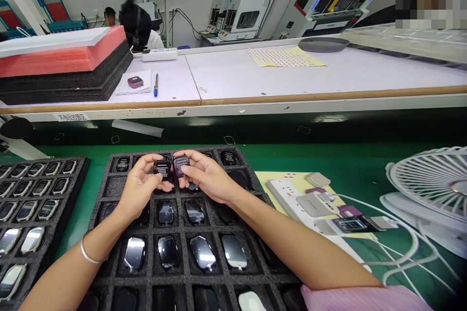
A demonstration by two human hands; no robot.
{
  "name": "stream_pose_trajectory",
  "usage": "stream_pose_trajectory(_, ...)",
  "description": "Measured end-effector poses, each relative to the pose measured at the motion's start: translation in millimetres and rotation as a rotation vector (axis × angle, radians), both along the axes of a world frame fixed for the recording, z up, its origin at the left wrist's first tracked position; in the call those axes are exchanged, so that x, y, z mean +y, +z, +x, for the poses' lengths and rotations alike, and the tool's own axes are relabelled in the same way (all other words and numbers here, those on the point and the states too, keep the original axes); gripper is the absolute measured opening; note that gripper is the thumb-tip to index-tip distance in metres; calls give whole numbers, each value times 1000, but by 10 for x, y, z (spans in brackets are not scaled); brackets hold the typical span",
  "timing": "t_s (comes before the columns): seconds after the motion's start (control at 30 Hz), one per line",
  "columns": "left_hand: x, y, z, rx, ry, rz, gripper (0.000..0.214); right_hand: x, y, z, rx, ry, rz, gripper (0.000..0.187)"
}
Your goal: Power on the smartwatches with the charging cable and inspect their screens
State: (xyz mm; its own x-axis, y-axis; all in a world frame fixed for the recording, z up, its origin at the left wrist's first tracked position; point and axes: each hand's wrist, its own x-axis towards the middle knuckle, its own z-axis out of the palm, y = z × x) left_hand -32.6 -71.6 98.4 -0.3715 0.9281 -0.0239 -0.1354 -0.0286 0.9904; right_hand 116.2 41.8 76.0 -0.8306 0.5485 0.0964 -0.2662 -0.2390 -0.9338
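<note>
My left hand (142, 182) is closed on a black smartwatch body (162, 168), its lit screen showing lines of small white text. Right beside it, my right hand (204, 175) grips a second smartwatch body (181, 165), purplish, with similar text on its face. The two watches are held side by side above a black foam tray (149, 226). Several dark watch bodies lie in the tray's square pockets, among them a glossy one (202, 252) and a white one (251, 301). My forearms hide some pockets.
Another foam tray (51, 231) of light-framed watches lies left. At right are a white power strip (292, 197), cables and a white fan (434, 187). A raised shelf (226, 80) behind holds stacked foam (65, 60), a pen (156, 85) and a yellow sheet (288, 57). People are beyond it.
</note>
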Motion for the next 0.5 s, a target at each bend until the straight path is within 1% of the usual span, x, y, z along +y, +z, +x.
stream_pose_trajectory(0.23,4,21,15,-2,9,5,38,-6,-14,8,21,-8,2,37)
stream_pose_trajectory(0.5,7,-34,1,13,31,17,37,-20,-16,9,6,-6,11,38)
